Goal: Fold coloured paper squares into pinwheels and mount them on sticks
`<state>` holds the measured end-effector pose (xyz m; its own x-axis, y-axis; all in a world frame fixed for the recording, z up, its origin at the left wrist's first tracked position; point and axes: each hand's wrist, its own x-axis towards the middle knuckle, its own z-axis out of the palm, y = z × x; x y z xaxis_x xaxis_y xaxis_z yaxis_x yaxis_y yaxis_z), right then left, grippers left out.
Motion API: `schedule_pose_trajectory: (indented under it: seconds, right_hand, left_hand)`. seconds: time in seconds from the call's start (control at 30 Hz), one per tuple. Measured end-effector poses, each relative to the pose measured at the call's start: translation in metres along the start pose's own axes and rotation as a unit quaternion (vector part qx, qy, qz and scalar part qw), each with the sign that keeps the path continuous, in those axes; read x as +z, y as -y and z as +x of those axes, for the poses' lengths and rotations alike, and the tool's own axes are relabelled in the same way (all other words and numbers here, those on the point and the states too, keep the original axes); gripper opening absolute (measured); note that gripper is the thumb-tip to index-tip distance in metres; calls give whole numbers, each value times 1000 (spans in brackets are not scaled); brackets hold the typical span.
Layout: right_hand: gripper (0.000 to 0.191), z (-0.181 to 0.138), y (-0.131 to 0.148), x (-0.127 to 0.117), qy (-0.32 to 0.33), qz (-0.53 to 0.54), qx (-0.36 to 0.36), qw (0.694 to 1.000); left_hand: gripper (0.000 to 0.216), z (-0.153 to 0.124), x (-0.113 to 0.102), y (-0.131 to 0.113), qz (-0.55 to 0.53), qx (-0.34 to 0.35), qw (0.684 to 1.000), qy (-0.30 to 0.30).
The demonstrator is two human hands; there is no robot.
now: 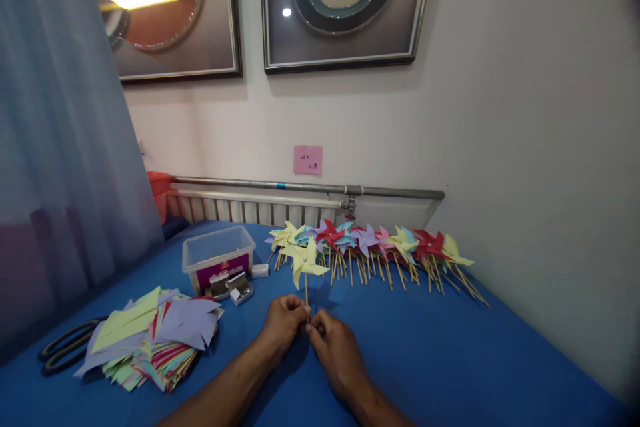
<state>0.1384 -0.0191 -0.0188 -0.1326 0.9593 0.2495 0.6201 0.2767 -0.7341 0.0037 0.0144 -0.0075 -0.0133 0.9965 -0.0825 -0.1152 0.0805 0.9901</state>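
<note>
A yellow paper pinwheel (305, 261) on a thin wooden stick stands upright in front of me, a shiny pin at its centre. Pinched fingers of my left hand (286, 320) grip its stick partway down. My right hand (334, 347) closes on the lower end of the same stick, just beside the left fingertips. Behind it lie many finished-looking pinwheels (367, 239) in yellow, red, purple, blue and pink, their sticks pointing toward me.
On the left sit a pile of cut paper sheets (150, 337), black-handled scissors (65, 347), a clear plastic box (219, 250) and small open boxes of pins (241, 288). A blue cloth (425, 353) covers the table. Behind are a radiator (240, 210) and pipe (400, 193).
</note>
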Motion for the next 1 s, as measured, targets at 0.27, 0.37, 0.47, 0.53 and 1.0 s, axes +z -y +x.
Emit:
schedule_pose_trajectory:
  seconds: [0.27, 0.37, 0.47, 0.53, 1.0]
  right_hand:
    - [16, 1, 2, 0, 1, -4, 9, 1000]
    - [17, 3, 2, 1, 2, -1, 20, 1000]
    - [16, 4, 2, 2, -4, -13, 39, 999]
    - [16, 5, 2, 2, -6, -17, 48, 999]
    - [17, 4, -1, 4, -6, -70, 52, 996]
  left_hand:
    - [24, 1, 0, 2, -5, 5, 1000, 10]
    - [26, 2, -1, 4, 4, 9, 1000, 23]
    - [29, 4, -1, 7, 9, 17, 999, 27]
    - [30, 6, 0, 9, 11, 22, 999, 24]
    - [22, 8, 1, 12, 51, 11, 999, 10]
